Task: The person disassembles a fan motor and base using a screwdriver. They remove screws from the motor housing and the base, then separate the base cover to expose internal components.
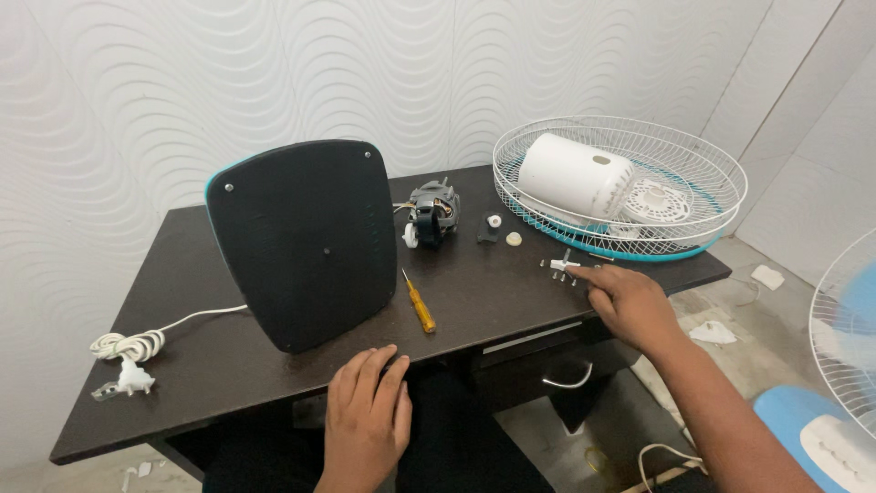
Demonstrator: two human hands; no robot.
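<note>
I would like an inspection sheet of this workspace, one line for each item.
Surface: dark brown table with a drawer below its front edge.
Job's things: small white part with screws; black fan base standing upright.
Clutter: yellow screwdriver, grey motor, white motor cover lying in a wire fan guard.
Hands: left hand rests flat at the table edge below the base; right hand reaches to the white part, fingertips beside it.
Cables: coiled white power cord with plug on the table's left.
Surroundings: white wavy wall panels; another fan on the floor.
</note>
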